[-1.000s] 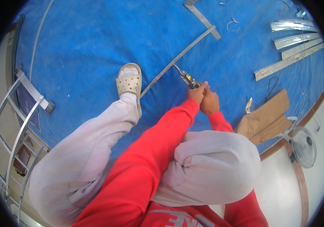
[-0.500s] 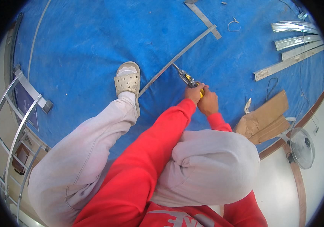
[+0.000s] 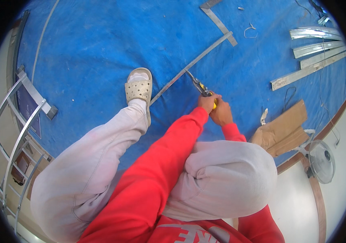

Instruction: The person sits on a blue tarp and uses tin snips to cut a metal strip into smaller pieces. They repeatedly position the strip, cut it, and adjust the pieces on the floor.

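- The left hand (image 3: 206,103) is closed around the hand snips with yellow-and-black handles and a metal head (image 3: 200,86), gripping just behind the head.
- The right hand (image 3: 222,113) is wrapped around the handles from the other side, touching the left; its fingertips are partly hidden.
- The snips point up and to the left, their tips at the near edge of a long, narrow, grey metal strip (image 3: 207,52); whether the blades bite into it is too small to tell.
- The strip lies slantwise on a wrinkled blue plastic sheet (image 3: 92,44), its near end beside a cream perforated slide sandal (image 3: 138,90) on the left foot. Whether the sole presses on it cannot be told.
- The strip's far end meets a bent, flat grey metal piece (image 3: 218,23), and a thin white loop (image 3: 250,32) lies near that.
- Red sleeves (image 3: 140,174) cover both forearms; the right one passes behind a knee in pale grey trousers (image 3: 229,178).
- To the right, several silvery metal channels (image 3: 310,68) lie side by side, with folded brown cardboard (image 3: 284,127) below them and a round clear-bladed fan (image 3: 321,162) beyond.
- At the left edge stands a shiny tubular metal ladder (image 3: 20,131).
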`<state>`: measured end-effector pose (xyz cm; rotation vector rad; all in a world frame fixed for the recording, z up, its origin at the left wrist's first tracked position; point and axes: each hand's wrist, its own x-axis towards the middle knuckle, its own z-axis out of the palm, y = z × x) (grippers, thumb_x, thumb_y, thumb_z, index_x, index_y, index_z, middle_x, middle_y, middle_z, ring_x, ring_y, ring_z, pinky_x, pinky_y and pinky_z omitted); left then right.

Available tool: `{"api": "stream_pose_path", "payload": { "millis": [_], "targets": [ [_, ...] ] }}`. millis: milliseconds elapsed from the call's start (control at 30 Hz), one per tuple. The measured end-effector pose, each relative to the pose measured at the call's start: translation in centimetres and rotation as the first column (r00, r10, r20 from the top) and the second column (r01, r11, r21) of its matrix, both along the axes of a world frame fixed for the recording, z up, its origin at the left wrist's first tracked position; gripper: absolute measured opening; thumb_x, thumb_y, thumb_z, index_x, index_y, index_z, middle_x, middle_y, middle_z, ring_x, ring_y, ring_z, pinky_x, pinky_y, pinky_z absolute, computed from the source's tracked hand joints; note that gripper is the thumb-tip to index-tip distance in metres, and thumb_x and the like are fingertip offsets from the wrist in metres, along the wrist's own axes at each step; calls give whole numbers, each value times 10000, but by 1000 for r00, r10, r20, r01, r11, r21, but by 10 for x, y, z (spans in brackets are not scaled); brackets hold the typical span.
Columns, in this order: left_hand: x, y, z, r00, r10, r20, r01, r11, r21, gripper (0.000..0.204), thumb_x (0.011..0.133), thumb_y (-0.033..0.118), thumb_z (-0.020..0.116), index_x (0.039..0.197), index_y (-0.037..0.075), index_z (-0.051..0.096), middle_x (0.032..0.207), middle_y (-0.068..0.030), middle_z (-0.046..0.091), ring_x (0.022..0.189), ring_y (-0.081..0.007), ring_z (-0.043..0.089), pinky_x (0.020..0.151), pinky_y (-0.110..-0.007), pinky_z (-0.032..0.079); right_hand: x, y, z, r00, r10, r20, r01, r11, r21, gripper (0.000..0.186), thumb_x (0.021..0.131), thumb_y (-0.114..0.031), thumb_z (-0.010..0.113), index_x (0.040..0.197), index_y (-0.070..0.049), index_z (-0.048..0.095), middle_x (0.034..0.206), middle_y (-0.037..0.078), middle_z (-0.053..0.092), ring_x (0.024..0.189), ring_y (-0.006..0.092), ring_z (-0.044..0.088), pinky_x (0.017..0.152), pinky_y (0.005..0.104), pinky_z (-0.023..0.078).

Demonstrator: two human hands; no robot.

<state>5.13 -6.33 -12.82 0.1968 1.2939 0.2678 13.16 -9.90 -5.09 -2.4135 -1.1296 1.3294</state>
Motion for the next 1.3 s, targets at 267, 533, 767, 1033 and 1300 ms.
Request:
{"api": "stream_pose_path", "payload": {
  "millis": [267,533,767,1033,1300],
  "targets": [
    [-10,-4,51,996,-22,-83,31,993,111,467,848,283,869,1157,6,653,1059,-109,719,987,-234,703,914,-343,516,-3,-23,12,986,-113,-122,116,993,18,610,829,-315,780,1300,28,601,1144,293,684,1090,467,653,935,517,507],
    [-3,21,78,979,-148,-138,130,983,-131,636,766,426,948,1122,5,630,974,-58,662,892,-165,639,796,-306,528,-24,-28,48,819,-3,574,-99,984,147,810,712,-409,869,1388,-69,580,1241,153,558,1222,339,524,1103,572,320],
    [4,28,76,964,-110,-243,109,994,-19,569,741,230,900,1125,8,543,978,-59,608,806,-158,587,733,-337,513,-20,-25,87,873,67,483,-183,963,197,795,732,-316,888,1429,-82,584,1285,166,601,1251,317,571,1152,530,332],
    [-17,10,75,952,151,265,-116,983,-143,480,845,31,648,1290,119,489,1419,-153,547,1321,-238,487,1109,-391,376,36,-5,64,819,-267,-508,201,963,-181,845,810,-333,778,1515,10,463,1290,189,665,1205,294,643,995,383,500],
    [-34,15,58,969,109,223,-89,991,-95,549,878,60,675,1390,107,481,1492,-146,522,1315,-239,516,1128,-412,411,18,12,42,873,-181,-453,92,973,-211,848,757,-333,775,1488,-9,496,1237,234,700,1131,394,690,974,439,525]
  ]
}}
